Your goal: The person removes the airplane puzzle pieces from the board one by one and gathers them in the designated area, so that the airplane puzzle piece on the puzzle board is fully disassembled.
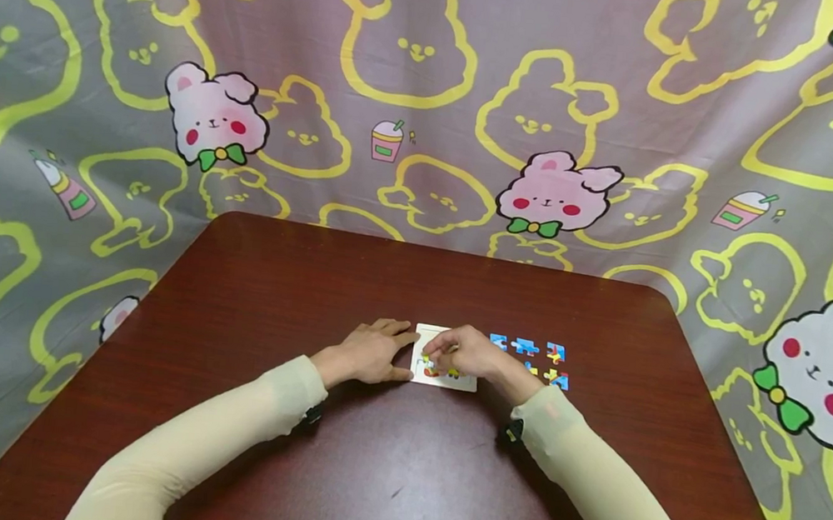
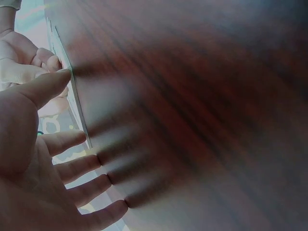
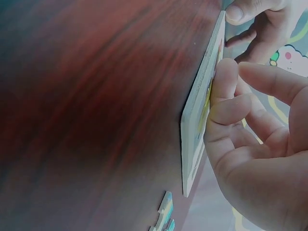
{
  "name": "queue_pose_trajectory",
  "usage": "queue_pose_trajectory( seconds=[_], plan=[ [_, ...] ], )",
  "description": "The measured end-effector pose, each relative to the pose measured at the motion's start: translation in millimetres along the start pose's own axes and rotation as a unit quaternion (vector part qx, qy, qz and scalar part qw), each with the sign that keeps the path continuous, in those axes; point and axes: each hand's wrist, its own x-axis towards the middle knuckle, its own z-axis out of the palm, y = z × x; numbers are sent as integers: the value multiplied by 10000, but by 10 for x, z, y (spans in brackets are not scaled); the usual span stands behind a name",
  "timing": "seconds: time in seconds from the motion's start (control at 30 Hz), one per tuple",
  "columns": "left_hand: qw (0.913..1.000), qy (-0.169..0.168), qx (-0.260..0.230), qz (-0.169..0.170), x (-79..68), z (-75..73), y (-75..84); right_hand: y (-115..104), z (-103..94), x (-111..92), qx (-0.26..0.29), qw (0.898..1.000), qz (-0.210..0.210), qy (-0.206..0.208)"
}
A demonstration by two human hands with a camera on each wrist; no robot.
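A small white-bordered jigsaw board point(image 1: 455, 384) with a colourful picture lies flat on the table. My left hand point(image 1: 373, 350) rests at its left side, fingers spread and fairly straight, with thumb point(image 2: 60, 79) and index fingertip right at the board's edge point(image 2: 77, 103). Over the picture my right hand point(image 1: 466, 351) bends its fingers down. Its index fingertip point(image 3: 224, 72) is against the board's face point(image 3: 204, 120), and the thumb tip sits close beside it. I cannot tell whether a piece is under or between those fingertips. Part of the picture is hidden by this hand.
Several loose blue, red and yellow jigsaw pieces point(image 1: 525, 347) lie right of the board, partly behind the right wrist. One piece point(image 3: 166, 209) shows near the board's corner in the right wrist view. A patterned curtain point(image 1: 429, 127) hangs around the dark wooden table point(image 1: 295, 273).
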Motion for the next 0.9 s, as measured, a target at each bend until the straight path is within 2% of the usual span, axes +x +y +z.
queue_pose_trajectory(
  seconds=[0.37, 0.6, 0.9],
  plan=[
    [10000, -1, 2, 3, -7, 2, -2, -9, 10, -8, 239, 9997, -35, 67],
    [10000, 0, 34, 21, -8, 5, -1, -12, 14, -7, 8, 9998, -38, 218],
    [10000, 62, 6, 68, -19, -13, 5, -40, 28, -3, -188, 9989, -265, 347]
  ],
)
